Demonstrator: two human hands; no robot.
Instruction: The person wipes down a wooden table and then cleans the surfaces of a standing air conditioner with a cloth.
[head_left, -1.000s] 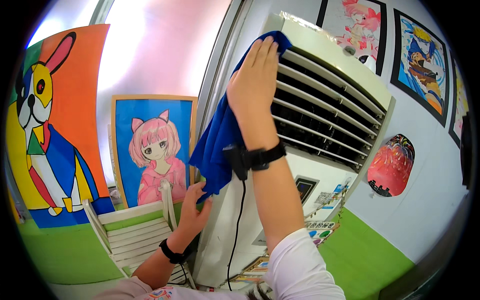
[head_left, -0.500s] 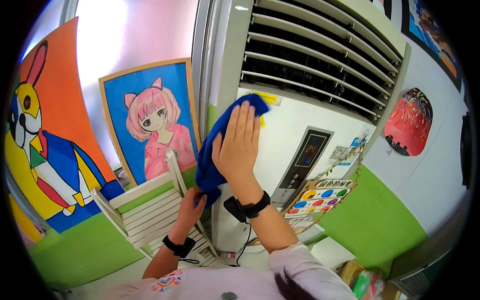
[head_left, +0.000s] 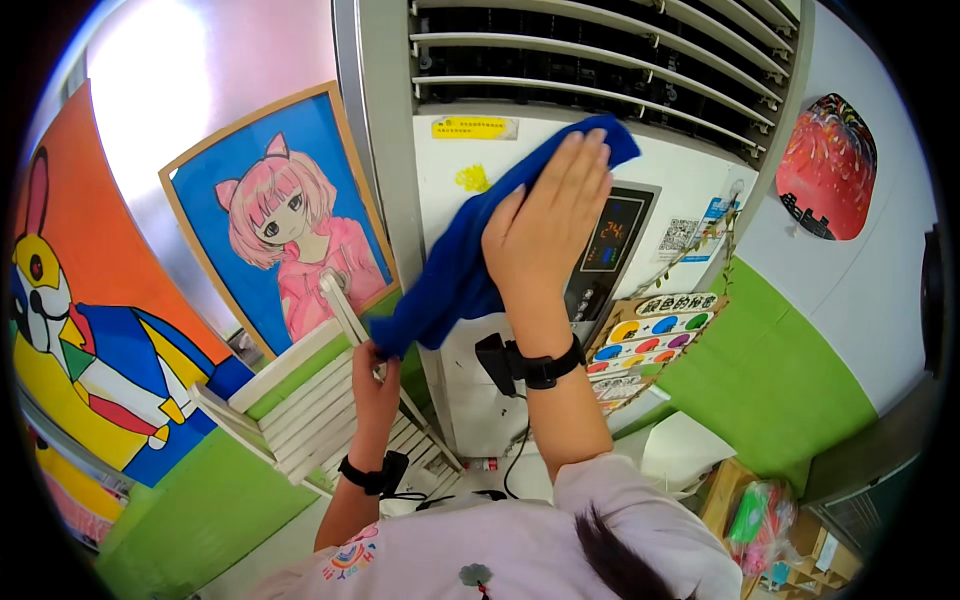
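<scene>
A blue cloth [head_left: 458, 262] stretches slantwise over the white front of a tall floor-standing air conditioner [head_left: 470, 395]. Flat on the cloth's upper end lies my right hand [head_left: 548, 230], fingers stretched out, pressing it against the panel just below the louvred vent [head_left: 590, 60]. Beside it is the dark display strip [head_left: 615, 235], partly covered by the hand. Lower and to the left, my left hand [head_left: 374, 385] is closed on the cloth's bottom corner, in front of a white slatted folding chair [head_left: 300, 430]. Both wrists wear black bands with small devices.
A framed painting of a pink-haired figure [head_left: 300, 215] stands left of the unit, beside a colourful rabbit painting [head_left: 110, 330]. A colour chart [head_left: 650, 345] and thin vine hang at right. A plastic-wrapped bundle [head_left: 762, 525] sits low on the right.
My right hand has slid rightward across the panel with the cloth, uncovering the yellow marks and reaching the display. The cloth is now drawn out longer between both hands. The view has shifted.
</scene>
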